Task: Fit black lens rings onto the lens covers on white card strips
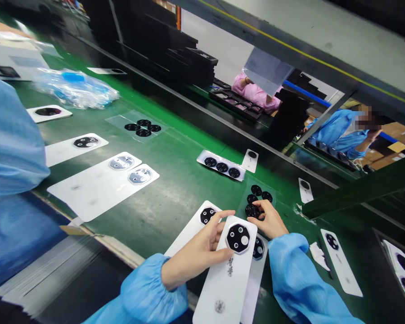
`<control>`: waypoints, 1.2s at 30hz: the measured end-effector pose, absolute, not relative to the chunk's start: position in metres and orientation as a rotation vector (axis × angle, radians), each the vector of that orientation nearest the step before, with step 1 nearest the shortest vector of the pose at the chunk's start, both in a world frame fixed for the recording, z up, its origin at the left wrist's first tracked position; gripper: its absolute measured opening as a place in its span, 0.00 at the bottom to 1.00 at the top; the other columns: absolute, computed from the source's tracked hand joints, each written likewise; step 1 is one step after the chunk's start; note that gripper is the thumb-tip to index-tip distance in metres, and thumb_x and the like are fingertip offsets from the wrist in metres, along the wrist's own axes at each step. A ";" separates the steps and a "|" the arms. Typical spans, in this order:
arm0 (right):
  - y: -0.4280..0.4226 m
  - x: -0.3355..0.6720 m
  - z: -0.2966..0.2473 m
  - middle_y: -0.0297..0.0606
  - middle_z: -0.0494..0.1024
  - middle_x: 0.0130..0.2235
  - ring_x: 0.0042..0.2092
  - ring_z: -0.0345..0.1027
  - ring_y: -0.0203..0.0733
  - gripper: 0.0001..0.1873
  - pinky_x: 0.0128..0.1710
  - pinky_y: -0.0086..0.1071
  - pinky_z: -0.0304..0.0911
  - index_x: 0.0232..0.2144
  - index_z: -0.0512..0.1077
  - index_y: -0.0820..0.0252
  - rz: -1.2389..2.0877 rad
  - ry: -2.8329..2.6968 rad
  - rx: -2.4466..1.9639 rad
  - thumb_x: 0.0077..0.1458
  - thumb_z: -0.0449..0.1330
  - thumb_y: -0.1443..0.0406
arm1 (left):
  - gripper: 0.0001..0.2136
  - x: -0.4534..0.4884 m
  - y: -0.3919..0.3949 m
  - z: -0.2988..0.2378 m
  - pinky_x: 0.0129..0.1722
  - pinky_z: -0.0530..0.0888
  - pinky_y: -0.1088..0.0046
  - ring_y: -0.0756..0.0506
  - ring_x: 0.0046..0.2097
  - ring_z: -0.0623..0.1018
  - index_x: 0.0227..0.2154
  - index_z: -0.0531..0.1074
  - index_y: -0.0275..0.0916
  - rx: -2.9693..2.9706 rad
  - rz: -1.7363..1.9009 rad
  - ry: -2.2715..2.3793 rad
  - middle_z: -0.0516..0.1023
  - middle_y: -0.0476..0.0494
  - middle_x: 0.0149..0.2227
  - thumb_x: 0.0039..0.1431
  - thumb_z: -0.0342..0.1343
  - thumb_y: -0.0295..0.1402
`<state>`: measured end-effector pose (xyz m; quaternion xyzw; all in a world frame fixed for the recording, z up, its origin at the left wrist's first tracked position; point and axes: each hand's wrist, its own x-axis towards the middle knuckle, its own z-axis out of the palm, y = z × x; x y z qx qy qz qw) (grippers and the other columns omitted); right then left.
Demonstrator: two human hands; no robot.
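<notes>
My left hand (202, 252) grips a white phone back cover (234, 281) by its edges, thumb on the face near the black octagonal camera plate. Dark markings and a round mark show lower down on this cover. My right hand (268, 218) pinches at the edge of a black round camera lens piece (251, 210) on a clear film sheet (276, 194); whether the piece is lifted I cannot tell. Several like pieces lie on that sheet. A second white cover (254, 288) is partly hidden under the held one, and another cover (189, 227) lies left of it.
More white covers (101, 186) lie leftward on the green bench (175, 180), beside a co-worker's blue sleeve (13, 135). A strip with three black lens pieces (222, 166) is farther back. A green post (361, 189) rises at right. Plastic bags (76, 87) sit far left.
</notes>
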<state>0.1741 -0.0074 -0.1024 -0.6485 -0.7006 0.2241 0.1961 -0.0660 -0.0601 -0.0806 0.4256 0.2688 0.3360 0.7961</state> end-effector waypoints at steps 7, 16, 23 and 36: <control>-0.032 0.171 -0.058 0.38 0.66 0.43 0.39 0.65 0.42 0.20 0.37 0.37 0.66 0.46 0.66 0.54 0.451 -1.908 -1.758 0.49 0.59 0.59 | 0.28 -0.067 -0.060 -0.076 0.42 0.68 0.66 0.43 0.45 0.73 0.54 0.52 0.44 0.899 0.717 0.554 0.69 0.41 0.49 0.52 0.58 0.32; -0.084 0.146 -0.036 0.39 0.68 0.43 0.34 0.65 0.41 0.18 0.37 0.37 0.67 0.47 0.65 0.51 0.553 -1.875 -1.611 0.53 0.58 0.59 | 0.27 -0.064 -0.061 -0.079 0.45 0.67 0.67 0.44 0.47 0.72 0.55 0.52 0.43 0.936 0.719 0.529 0.69 0.41 0.49 0.53 0.55 0.32; -0.096 0.125 -0.042 0.41 0.65 0.44 0.44 0.65 0.46 0.19 0.39 0.38 0.69 0.46 0.63 0.51 0.482 -2.109 -1.462 0.50 0.60 0.65 | 0.26 -0.062 -0.064 -0.081 0.41 0.68 0.69 0.44 0.46 0.73 0.56 0.52 0.44 1.006 0.730 0.526 0.68 0.40 0.51 0.56 0.54 0.32; -0.094 0.123 -0.044 0.42 0.65 0.45 0.48 0.64 0.51 0.19 0.41 0.43 0.69 0.45 0.65 0.50 0.436 -2.105 -1.448 0.49 0.61 0.65 | 0.26 -0.061 -0.064 -0.079 0.42 0.68 0.68 0.43 0.47 0.72 0.56 0.52 0.45 1.028 0.740 0.496 0.68 0.40 0.51 0.57 0.54 0.34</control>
